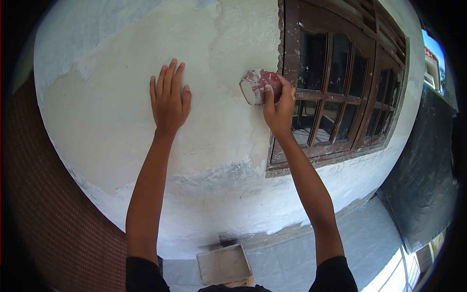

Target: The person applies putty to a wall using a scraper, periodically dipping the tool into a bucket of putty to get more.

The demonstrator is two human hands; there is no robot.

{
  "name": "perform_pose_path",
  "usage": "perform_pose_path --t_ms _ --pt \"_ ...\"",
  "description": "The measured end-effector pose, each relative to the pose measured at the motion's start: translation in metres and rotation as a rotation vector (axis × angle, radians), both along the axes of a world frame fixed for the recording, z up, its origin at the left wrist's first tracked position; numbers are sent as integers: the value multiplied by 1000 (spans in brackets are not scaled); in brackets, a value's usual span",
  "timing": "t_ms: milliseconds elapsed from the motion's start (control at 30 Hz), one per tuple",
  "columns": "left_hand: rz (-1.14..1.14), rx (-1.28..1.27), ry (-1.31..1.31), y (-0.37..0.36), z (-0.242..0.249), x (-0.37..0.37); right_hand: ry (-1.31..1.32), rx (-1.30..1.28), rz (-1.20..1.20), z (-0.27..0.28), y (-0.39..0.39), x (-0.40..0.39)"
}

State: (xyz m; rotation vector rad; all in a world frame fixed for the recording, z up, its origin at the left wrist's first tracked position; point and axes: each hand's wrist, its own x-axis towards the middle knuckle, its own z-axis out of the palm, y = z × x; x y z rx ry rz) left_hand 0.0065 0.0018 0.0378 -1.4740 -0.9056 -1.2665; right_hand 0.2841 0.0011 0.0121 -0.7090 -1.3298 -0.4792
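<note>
My left hand [169,100] lies flat against the pale plastered wall [219,121], its fingers stretched upward and holding nothing. In my right hand [280,108] is a red putty spreader [262,83], smeared with white putty, gripped between thumb and fingers. The spreader rests against the wall just left of the window frame. Part of its right side is hidden behind my fingers. Down on the floor near my body stands a rectangular tray [224,265] of greyish putty with ridged marks across its surface.
A brown wooden window [335,82] with glass panes and white splatters is set in the wall at right. Grey sheeting [277,253] covers the floor. A black sheet [423,170] hangs at far right, and a woven brown panel [58,194] stands at left.
</note>
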Motion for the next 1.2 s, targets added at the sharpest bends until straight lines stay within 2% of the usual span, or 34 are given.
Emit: perform_pose_path --t_ms 33,100,133,300,367,433,533,567,633,667,700,767,800,833,900,933,967,1033,1067,1100,1167,1200 --pt "5 -5 -2 0 -1 0 3 0 3 4 9 12" --pt "16 -7 -7 -1 -5 1 477 32 216 16 14 29" --pt "22 -9 -12 -1 -7 1 603 10 414 16 6 33" --pt "22 -19 -49 0 -18 8 403 3 546 -9 10 29" --pt "21 -18 -54 -1 -23 9 87 -55 106 -17 7 23" --pt "14 -43 -59 -2 -31 9 123 -47 130 -10 11 32" --pt "28 -69 -55 -3 -47 11 538 -3 440 8 -1 46" --pt "33 -67 -58 -3 -50 11 535 -4 445 5 3 47" --pt "30 -78 -66 -2 -58 14 378 -15 600 -4 13 50" --pt "33 -81 -68 -2 -61 15 232 0 484 -9 10 43" --pt "36 -90 -67 -2 -64 16 231 -4 487 -11 12 44" --pt "44 -103 -64 -2 -70 16 148 -50 271 -16 20 47" --pt "51 -93 -67 -2 -74 16 261 -47 261 -12 24 52" --pt "60 -81 -70 -1 -78 16 262 -50 267 -14 25 58" --pt "64 -83 -72 -2 -82 17 605 -71 579 -5 3 57" --pt "59 -83 -77 -2 -83 17 594 -86 654 -9 5 57" --pt "71 -79 -78 -2 -83 17 593 -87 666 -14 7 51" --pt "64 -92 -80 -2 -86 17 252 -47 631 -28 10 40" --pt "65 -86 -78 -1 -86 17 164 -98 480 -33 15 40" --pt "67 -89 -75 -1 -87 16 167 -101 482 -35 21 45" --pt "67 -97 -71 -1 -90 15 391 -121 572 -36 27 53" --pt "65 -97 -70 -1 -92 14 455 -86 499 -36 27 57"
